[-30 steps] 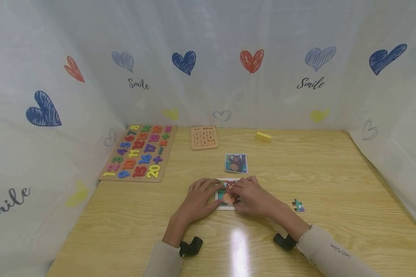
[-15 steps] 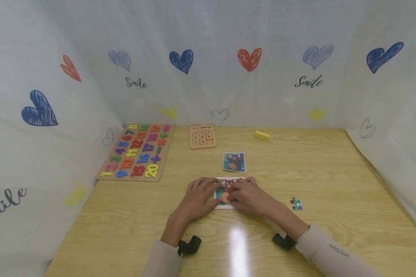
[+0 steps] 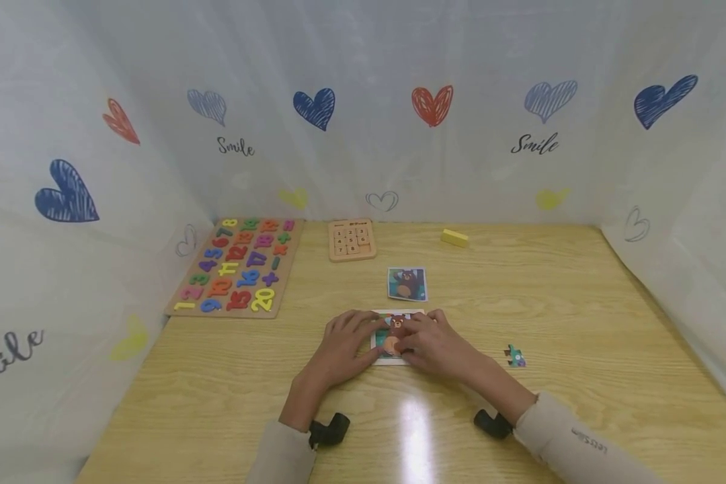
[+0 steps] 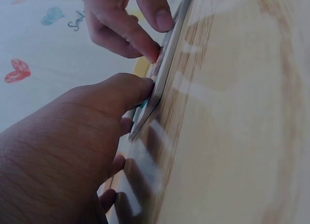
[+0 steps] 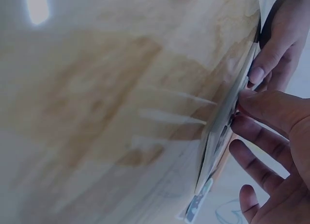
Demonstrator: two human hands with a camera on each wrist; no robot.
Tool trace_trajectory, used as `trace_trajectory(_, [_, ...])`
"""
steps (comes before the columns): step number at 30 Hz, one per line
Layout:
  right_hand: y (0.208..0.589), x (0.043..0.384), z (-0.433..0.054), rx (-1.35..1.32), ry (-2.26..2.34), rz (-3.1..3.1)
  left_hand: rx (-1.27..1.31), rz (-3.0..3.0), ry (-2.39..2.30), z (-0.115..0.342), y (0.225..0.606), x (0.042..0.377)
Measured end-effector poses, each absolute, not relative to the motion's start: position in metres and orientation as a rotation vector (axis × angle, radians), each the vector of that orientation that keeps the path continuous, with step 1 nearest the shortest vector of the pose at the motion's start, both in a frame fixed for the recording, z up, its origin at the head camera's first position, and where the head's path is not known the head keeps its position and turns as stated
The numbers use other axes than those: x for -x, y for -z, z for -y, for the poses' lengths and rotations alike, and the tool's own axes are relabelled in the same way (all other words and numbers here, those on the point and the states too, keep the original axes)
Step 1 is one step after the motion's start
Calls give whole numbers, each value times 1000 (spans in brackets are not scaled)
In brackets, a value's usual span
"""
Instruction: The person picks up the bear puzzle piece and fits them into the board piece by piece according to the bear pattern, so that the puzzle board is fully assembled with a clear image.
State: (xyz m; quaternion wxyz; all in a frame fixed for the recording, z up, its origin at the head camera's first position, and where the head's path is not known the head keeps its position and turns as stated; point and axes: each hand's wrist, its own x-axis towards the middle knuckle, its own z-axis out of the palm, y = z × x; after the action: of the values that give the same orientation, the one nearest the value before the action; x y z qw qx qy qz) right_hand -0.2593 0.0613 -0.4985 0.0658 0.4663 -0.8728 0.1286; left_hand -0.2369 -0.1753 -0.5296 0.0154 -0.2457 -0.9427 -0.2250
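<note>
A bear jigsaw puzzle in a white-edged tray [image 3: 390,362] lies on the table between both hands. My left hand [image 3: 341,349] rests at its left side, with the thumb [image 4: 138,90] on the tray's near edge and the other fingers spread past it. From the right, my right hand [image 3: 438,346] touches the puzzle's surface with thumb and fingertips and covers its right part. In the right wrist view, the remaining fingers of this right hand [image 5: 276,156] stand loosely bent off the tray. One loose jigsaw piece [image 3: 516,356], teal and brown, lies to the right of the right forearm.
A bear picture card [image 3: 407,284] lies just behind the tray. Farther back are a wooden number slide puzzle [image 3: 352,240] and a yellow block [image 3: 454,238]. At the left lies a number board [image 3: 234,269]. A heart-printed curtain [image 3: 363,154] encloses the table.
The right hand's fingers have shifted slightly left and spread lower over the bear's belly. The left hand stays in place. The whole view has drifted a little.
</note>
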Motion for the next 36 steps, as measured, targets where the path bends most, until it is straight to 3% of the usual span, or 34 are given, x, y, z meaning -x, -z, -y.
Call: trace_trajectory(36, [501,260,-70,-1567,-265,2479,769,2913,680,175,531,237])
